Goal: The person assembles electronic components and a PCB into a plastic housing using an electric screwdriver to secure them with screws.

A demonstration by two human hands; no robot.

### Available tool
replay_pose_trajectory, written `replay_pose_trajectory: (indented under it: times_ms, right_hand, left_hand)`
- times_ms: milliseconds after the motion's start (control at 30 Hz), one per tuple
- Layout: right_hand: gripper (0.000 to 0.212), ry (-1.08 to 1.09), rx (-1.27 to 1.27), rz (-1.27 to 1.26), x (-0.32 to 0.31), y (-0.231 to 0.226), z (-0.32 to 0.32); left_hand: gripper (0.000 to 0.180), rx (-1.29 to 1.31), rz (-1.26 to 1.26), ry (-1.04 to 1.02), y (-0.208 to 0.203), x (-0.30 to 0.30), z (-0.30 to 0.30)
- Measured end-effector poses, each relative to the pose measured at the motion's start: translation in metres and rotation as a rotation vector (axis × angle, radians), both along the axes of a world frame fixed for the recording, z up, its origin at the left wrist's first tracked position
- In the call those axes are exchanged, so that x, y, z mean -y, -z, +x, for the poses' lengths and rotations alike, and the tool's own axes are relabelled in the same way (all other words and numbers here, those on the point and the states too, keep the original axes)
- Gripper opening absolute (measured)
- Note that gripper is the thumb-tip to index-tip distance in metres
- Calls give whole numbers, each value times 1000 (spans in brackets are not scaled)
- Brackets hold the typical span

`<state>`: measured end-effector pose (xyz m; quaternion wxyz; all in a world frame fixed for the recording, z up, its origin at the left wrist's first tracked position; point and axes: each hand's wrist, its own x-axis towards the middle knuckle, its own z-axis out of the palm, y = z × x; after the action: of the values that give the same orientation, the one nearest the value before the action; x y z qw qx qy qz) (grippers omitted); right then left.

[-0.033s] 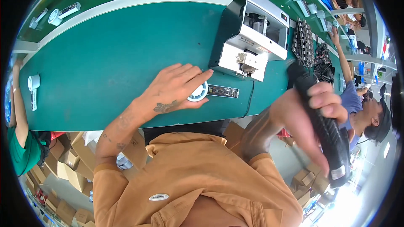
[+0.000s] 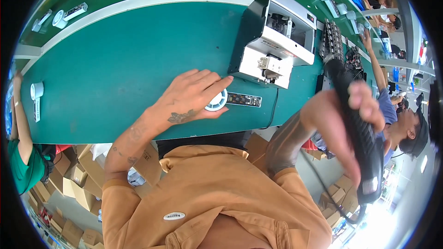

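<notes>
My left hand (image 2: 196,93) is closed around the round, pale white-blue head (image 2: 217,102) of a small fan housing on the green mat. From that head a narrow handle with an exposed circuit board (image 2: 244,100) points right, toward the machine. Raised at the right, my right hand (image 2: 341,124) wraps around a black corded electric screwdriver (image 2: 357,133) with a textured grip. Its upper end leans left, and the tip is blurred. The cord (image 2: 323,184) loops below the hand. A silver and black screw feeder (image 2: 277,41) stands just beyond the circuit board.
Racks of dark parts (image 2: 332,41) lie right of the feeder. More fan housings (image 2: 69,14) rest on the far green surface, another (image 2: 37,97) at the left. A black cable (image 2: 276,110) hangs over the table edge. Co-workers sit left and right; cardboard boxes (image 2: 80,189) fill the floor.
The electric screwdriver and my right hand have shifted slightly, and its cord now shows swinging below. My left hand and the fan housing stay almost where they were.
</notes>
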<state>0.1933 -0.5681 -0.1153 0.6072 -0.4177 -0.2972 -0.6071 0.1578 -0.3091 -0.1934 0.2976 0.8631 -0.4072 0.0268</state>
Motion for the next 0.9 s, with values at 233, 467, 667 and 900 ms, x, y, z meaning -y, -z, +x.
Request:
replay_pose_trajectory:
  times_ms: [233, 467, 667, 900]
  right_hand:
    - [98, -26, -263, -135, 21, -21, -5]
    - [92, -101, -816, -82, -35, -2, 12]
    - [91, -153, -924, -47, -49, 8, 10]
    - [97, -694, -742, 190, -62, 27, -27]
  left_hand:
    - [63, -17, 28, -34, 1, -6, -2]
    - [62, -4, 35, -36, 0, -10, 5]
    - [62, 8, 43, -48, 0, -11, 4]
    - [63, -28, 14, -35, 4, -17, 11]
